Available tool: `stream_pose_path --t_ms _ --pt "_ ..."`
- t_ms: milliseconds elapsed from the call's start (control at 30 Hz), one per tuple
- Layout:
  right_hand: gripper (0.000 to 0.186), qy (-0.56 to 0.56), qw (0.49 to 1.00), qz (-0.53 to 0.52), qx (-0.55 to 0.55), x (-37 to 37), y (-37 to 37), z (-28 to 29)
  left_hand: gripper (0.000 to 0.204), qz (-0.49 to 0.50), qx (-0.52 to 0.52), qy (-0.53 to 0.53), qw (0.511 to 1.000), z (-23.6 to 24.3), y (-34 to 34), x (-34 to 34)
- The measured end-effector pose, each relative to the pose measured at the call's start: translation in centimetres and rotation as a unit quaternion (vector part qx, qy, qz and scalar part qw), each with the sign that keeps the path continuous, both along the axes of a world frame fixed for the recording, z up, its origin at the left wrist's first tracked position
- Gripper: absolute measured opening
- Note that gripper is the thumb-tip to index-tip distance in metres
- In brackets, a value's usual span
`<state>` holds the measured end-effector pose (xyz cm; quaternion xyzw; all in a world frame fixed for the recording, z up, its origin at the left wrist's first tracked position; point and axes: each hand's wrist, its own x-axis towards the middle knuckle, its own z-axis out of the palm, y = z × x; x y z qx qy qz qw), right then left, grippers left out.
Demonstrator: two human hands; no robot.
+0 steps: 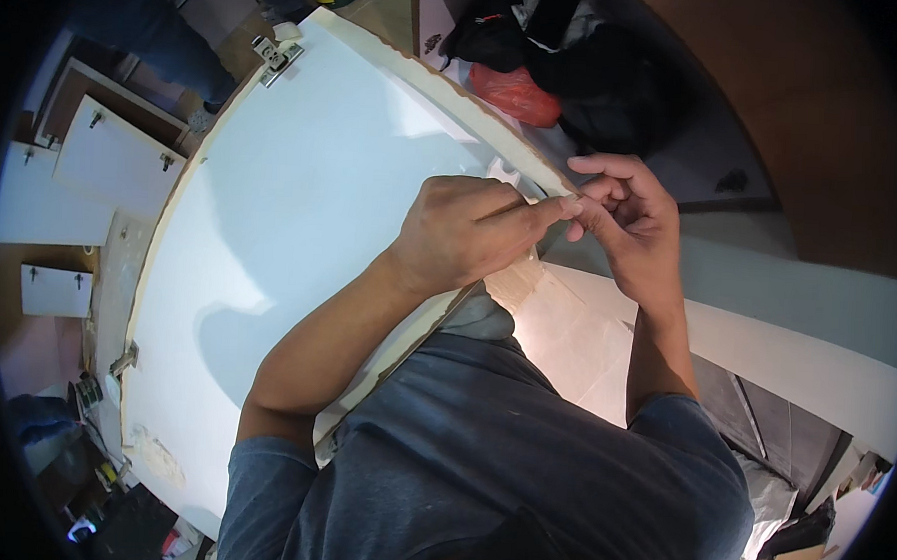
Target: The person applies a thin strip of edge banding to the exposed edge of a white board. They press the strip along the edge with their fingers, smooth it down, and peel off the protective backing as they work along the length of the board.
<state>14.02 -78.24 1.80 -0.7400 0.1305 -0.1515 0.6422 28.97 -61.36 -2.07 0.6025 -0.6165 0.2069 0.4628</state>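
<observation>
A large white panel (303, 184) with rough, cream-coloured edges lies in front of me and to my left. At its right edge my two hands meet, fingertips almost touching. My left hand (466, 231) rests over the panel with curled fingers, its thumb reaching the edge. My right hand (631, 223) is just beyond that edge, thumb and fingers drawn together, one finger raised. Whatever is pinched between the fingertips is too small to make out. Behind my left knuckles a small white piece (503, 170) shows in part. A metal hinge (276, 60) sits at the panel's far corner.
White doors with hinges (119, 156) lean at the left. Another person's leg (169, 43) stands at the far left. Dark bags and a red bag (517, 93) lie at the back, beside a brown board (826, 126). A long white board (805, 366) extends on the right.
</observation>
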Motion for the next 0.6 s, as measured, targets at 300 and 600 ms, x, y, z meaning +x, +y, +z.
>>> stream_pose_path --t_ms 300,600 --pt "0.037 0.151 0.915 0.016 0.375 -1.5 0.3 -0.8 0.037 -0.043 0.022 -0.026 0.999 -1.2 0.4 0.4" --pt "0.018 0.069 0.922 -0.080 0.373 -0.1 2.4 -4.8 0.018 -0.120 0.195 0.034 0.973 -0.5 1.4 1.8"
